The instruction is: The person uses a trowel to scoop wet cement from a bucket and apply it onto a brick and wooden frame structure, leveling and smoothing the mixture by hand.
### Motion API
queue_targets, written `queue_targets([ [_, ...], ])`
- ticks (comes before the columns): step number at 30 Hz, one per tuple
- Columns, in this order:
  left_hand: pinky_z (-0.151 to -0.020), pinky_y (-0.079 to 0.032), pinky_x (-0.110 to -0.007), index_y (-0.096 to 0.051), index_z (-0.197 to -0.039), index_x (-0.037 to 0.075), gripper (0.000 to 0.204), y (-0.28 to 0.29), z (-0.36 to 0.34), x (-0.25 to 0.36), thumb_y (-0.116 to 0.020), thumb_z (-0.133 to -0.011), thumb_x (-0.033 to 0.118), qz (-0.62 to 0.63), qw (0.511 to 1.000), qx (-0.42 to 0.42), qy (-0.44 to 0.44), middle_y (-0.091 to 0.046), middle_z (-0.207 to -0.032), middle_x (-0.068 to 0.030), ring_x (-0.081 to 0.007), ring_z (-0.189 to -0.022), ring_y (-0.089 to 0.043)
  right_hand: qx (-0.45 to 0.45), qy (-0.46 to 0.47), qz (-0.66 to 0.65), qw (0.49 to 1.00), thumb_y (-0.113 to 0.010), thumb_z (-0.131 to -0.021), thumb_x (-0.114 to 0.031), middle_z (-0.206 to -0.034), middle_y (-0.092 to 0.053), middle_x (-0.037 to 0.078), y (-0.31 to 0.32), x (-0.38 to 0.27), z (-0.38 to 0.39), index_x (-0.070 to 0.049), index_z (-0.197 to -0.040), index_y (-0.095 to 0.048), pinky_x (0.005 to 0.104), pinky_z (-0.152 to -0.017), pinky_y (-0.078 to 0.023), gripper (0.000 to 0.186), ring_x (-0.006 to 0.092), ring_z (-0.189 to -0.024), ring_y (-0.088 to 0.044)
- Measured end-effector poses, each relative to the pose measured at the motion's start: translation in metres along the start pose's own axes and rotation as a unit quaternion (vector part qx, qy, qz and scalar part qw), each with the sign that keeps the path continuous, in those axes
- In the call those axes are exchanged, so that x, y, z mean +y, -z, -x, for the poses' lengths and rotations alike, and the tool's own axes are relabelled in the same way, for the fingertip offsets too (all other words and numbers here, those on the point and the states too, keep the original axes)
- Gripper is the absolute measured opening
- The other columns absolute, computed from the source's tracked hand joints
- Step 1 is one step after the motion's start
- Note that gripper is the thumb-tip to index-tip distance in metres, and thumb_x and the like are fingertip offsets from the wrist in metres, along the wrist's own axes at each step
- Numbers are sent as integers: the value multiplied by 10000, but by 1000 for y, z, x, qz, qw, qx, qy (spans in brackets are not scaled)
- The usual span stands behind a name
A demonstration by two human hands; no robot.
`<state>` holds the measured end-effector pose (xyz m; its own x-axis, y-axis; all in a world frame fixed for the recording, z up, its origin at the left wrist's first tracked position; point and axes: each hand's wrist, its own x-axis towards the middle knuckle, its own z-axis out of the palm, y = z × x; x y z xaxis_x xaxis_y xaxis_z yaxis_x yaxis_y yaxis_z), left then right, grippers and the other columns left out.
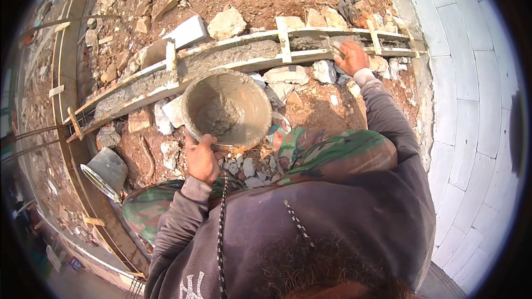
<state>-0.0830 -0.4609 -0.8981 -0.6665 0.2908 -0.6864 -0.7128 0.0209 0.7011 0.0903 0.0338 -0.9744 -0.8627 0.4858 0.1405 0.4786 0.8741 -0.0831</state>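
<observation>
My left hand [202,159] is closed on the near rim of a mortar-smeared bucket [254,105], tilted so that its mouth faces up. Grey wet concrete [224,116] lies in its bottom. Out to the right, my right hand [351,58] is closed round a small trowel [331,42], whose handle is mostly hidden by the fingers. The blade rests at the concrete inside a long wooden form [244,65]. Wet concrete [238,52] fills the form's left and middle stretch; a cross strip [283,39] bridges its two boards just left of the trowel.
A second form [69,94] with protruding steel bars runs down the left side. An overturned bucket [105,171] lies beside it. Broken stones [227,24] line both sides of the long form. A grey block wall [457,105] stands at the right. My knees flank the bucket.
</observation>
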Motion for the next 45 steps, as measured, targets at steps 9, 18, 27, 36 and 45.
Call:
queue_targets([
  [9,-725,-557,-242,-374,-1532,-20,672,27,6,18,-512,-879,-96,-48,985,-74,-147,-660,-1246,-121,-143,-943,-671,-183,183,-59,964,-724,-899,-214,-947,-627,160,137,-214,3,-88,-1269,-690,468,-780,-547,393,363,-904,-673],
  [18,-1091,-425,-328,-274,-1571,-105,731,19,45,73,-514,-881,-82,-141,918,-82,-361,-540,-1431,-238,-248,-1290,-543,-89,332,34,938,-609,-875,-118,-1034,-647,155,127,-341,-4,-5,-1194,-658,435,-789,-593,343,323,-1000,-681],
  [27,-1148,-385,-331,-240,-1603,-77,790,-12,49,104,-495,-856,-100,-151,870,-124,-452,-404,-1553,-240,-254,-1410,-448,-253,270,83,925,-692,-834,-158,-977,-758,213,189,-346,-85,13,-1080,-733,464,-765,-608,302,352,-926,-758],
  [36,-961,-538,-294,-271,-1579,-71,714,-34,20,92,-475,-895,-96,-109,926,-208,-295,-595,-1362,-179,-200,-1172,-629,-521,53,-398,754,-651,-970,-272,-719,-629,38,96,-260,-46,-19,-1192,-707,291,-465,-470,341,112,-529,-566],
  [45,-551,-615,-312,-445,-1433,96,555,-57,-8,58,-504,-895,-24,0,989,-121,-90,-644,-1044,-91,-200,-774,-702,-499,-59,-494,709,-613,-995,-132,-836,-693,36,129,-157,-43,-2,-1326,-638,239,-466,-482,356,69,-568,-600],
])
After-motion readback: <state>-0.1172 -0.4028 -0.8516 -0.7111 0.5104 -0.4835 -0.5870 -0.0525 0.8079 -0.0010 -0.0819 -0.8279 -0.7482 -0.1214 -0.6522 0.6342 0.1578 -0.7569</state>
